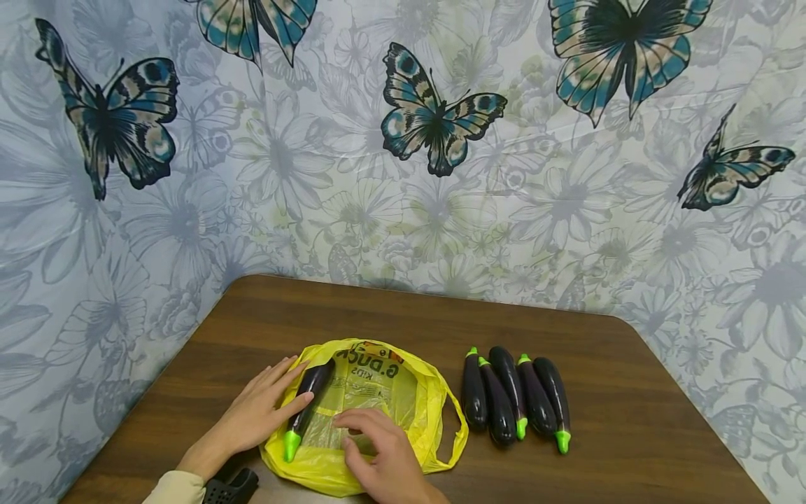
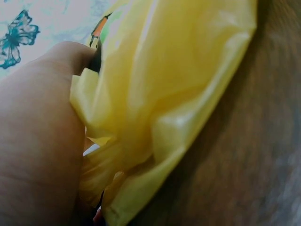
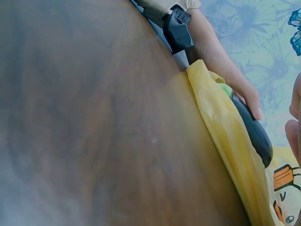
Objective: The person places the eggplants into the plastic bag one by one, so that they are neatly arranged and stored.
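A yellow plastic bag [image 1: 431, 399] with dark printing lies on the table, its mouth spread wide. One dark purple eggplant [image 1: 310, 395] leans along the bag's left inner side, green stem end toward me. My left hand [image 1: 252, 413] rests on the bag's left edge with fingers extended and the thumb reaching over the eggplant. Over the near part of the bag's opening hovers my right hand [image 1: 387, 448], fingers loosely bent and holding nothing. In the left wrist view the yellow bag [image 2: 164, 94] hides the fingers. The right wrist view shows the eggplant [image 3: 254, 132] beside the left hand [image 3: 230, 70].
Several eggplants [image 1: 500, 409] lie side by side on the brown wooden table [image 1: 630, 420], just right of the bag. A bag handle loop [image 1: 456, 441] extends toward them. Behind the table hangs a butterfly-patterned cloth [image 1: 352, 231]. A black strap device [image 1: 229, 486] sits at the left wrist.
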Tool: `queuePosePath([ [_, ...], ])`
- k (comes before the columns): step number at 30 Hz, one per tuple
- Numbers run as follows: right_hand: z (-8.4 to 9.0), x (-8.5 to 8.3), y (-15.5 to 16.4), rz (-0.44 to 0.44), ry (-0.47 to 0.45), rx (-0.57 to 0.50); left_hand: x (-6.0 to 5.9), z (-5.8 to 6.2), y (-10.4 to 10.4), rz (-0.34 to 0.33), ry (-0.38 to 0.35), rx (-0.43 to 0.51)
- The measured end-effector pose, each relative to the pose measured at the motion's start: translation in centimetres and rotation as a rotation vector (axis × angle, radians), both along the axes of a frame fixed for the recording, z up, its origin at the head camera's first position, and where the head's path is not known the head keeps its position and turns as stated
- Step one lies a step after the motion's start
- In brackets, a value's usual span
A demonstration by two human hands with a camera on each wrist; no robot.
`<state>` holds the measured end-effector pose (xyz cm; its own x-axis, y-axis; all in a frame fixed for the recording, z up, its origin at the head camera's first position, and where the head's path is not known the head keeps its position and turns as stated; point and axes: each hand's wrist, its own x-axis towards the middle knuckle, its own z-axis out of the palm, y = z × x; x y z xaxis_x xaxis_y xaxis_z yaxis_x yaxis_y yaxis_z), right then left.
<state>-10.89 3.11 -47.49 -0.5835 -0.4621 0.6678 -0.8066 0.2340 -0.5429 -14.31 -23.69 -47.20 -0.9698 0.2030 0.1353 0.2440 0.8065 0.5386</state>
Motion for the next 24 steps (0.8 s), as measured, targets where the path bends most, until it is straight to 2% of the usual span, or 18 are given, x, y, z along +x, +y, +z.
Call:
queuePosePath([
  [11, 0.0, 0.2, 1.1, -0.020, -0.004, -0.023, -0.1, -0.1, -0.1, -0.001, -0.009, 0.005],
  [24, -0.1, 0.1, 2.2, -0.064, 0.038, -0.034, -0.2, -0.2, -0.1, -0.005, -0.012, 0.008],
])
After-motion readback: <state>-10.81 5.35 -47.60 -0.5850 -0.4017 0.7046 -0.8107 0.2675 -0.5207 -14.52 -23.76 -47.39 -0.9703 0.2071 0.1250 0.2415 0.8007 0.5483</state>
